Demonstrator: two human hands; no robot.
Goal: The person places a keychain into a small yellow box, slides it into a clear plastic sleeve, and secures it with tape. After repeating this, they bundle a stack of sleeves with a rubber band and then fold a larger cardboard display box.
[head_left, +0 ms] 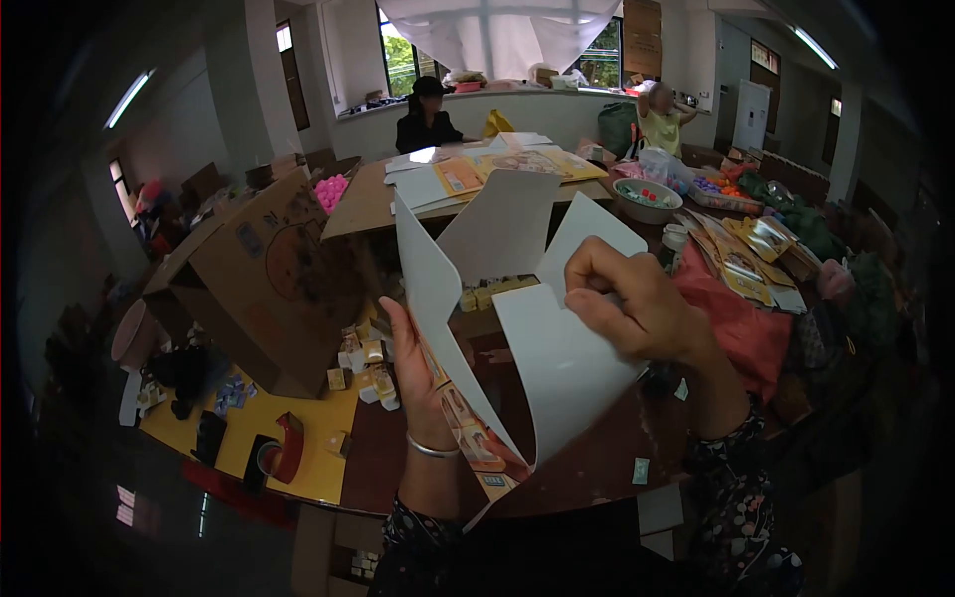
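Between my hands is a half-folded paperboard box (572, 348), white inside with orange and yellow printing outside, its flaps standing up and spread apart. My left hand (418, 373) supports the printed left side; the thumb shows, while the other fingers are hidden behind the board. With curled fingers, my right hand (632, 303) grips the white panel on the right near its top edge. Through the box's open middle the dark red tabletop and several small yellow boxes (492, 292) are visible. More small yellow-and-white boxes (370, 368) lie loose left of my left hand.
A large cardboard carton (269, 284) lies tilted at left. Flat printed sheets (497, 169) are stacked ahead. A tape dispenser (284, 448) sits on the yellow board (313, 408). At right are a white basin (647, 204) and a red bag (731, 323). Two people sit farther back.
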